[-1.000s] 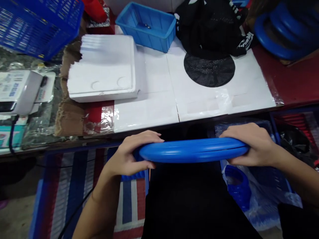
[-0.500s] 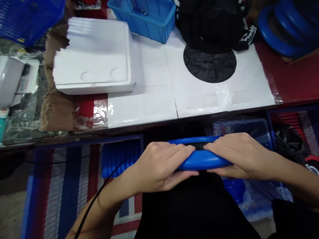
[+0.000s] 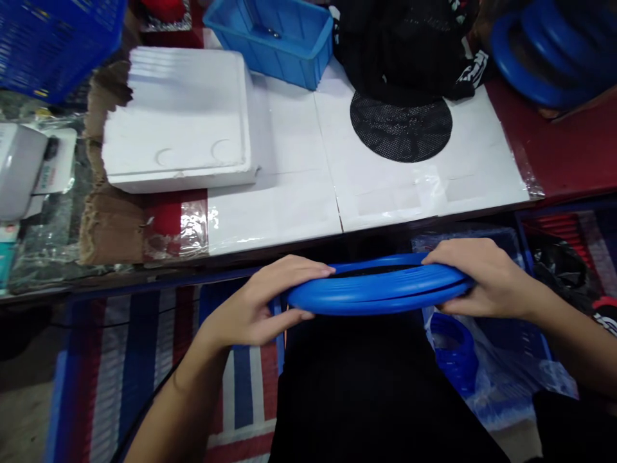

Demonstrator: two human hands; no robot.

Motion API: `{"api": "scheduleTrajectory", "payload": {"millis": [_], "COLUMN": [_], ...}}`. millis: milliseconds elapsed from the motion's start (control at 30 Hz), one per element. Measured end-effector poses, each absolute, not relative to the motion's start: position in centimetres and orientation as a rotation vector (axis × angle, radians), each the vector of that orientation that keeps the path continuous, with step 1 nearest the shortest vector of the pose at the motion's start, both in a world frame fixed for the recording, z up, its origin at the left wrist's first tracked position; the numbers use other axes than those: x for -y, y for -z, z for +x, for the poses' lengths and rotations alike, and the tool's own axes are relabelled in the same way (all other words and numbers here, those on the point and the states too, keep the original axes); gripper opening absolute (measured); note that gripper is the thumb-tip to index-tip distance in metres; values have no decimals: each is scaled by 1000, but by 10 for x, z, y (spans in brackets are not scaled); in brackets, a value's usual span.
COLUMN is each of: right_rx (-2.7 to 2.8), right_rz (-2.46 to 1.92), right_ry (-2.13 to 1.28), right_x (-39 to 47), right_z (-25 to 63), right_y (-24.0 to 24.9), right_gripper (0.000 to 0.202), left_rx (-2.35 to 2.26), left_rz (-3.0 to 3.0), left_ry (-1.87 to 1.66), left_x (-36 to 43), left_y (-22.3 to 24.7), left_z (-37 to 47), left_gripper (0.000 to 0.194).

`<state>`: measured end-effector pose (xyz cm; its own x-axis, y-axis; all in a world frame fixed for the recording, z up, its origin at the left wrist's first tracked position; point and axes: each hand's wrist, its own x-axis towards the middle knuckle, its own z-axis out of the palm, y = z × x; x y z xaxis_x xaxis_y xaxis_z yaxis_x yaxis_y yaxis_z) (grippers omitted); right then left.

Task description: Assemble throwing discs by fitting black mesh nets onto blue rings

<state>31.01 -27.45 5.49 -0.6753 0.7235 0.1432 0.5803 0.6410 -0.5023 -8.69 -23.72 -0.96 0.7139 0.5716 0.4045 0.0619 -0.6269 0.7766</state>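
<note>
We see our left hand (image 3: 272, 299) and right hand (image 3: 486, 276) gripping opposite ends of the blue ring (image 3: 378, 286), before our torso (image 3: 380, 392), near the table (image 3: 284, 215). Over the last 0.5 s they part from mid-ring; we judge this leaves the seam (image 3: 414, 294) better exposed for handling.

Workbench (image 3: 279, 212) w/ white top, dk red surface (image 3: 569, 151) to R; greyish flr (image 3: 24, 402) lower L, dim; light glints off clear tape (image 3: 195, 225).

One head-worn camera looks forward and down — near the hands (image 3: 260, 299), the view's edges perhaps blurred.
</note>
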Motion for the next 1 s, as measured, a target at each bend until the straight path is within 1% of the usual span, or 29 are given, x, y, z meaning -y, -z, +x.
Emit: {"api": "scheduleTrajectory", "payload": {"millis": [67,100,133,200,267,333,400,433,533,633,733,800,833,933,1000], "right_rx": [2613,2660,2695,2722,2704,2677,2648,2632,2584,2565,2569,2560,2544,2468,2465], "right_rz": [-1073,-1076,-1068,-1033,-1009,-1003,-990,-978,-946,-924,-902,-923,-934,-957,-951], "right_ry": [-553,-510,-465,-390,-380,-451,-555,-591,-589,-484,-408,-460,-512,-630,-625], "right_x": [276,278,280,284,286,287,289,290,293,296,296,294,292,289,289], "right_z": [306,301,296,287,283,284,287,289,288,281,281,289,296,316,322], "right_y": [-49,-47,-45,-44,-47,-52,-56,-57,-56,-52,-51,-52,-52,-50,-45], "right_gripper": [27,26,25,24,27,37,45,45,37,36,44,55,56,45,42], "left_rx": [-553,-571,-581,-594,-597,-584,-555,-542,-518,-523,-483,-426,-399,-366,-404], "left_rz": [2210,2258,2310,2400,2438,2432,2406,2391,2361,2369,2362,2290,2231,2080,2095], "left_ry": [-616,-570,-557,-574,-618,-678,-753,-782,-823,-834,-828,-849,-882,-915,-782], "left_x": [241,244,247,253,256,257,257,257,258,259,256,249,244,232,230], "left_y": [5,2,-2,-6,-7,-6,-5,-5,-7,-11,-12,-9,-8,-4,-5], "left_z": [-76,-66,-54,-30,-14,-9,-10,-12,-15,-15,-22,-37,-47,-72,-76], "left_gripper": [59,64,68,70,61,51,44,42,39,38,43,49,51,51,50]}}
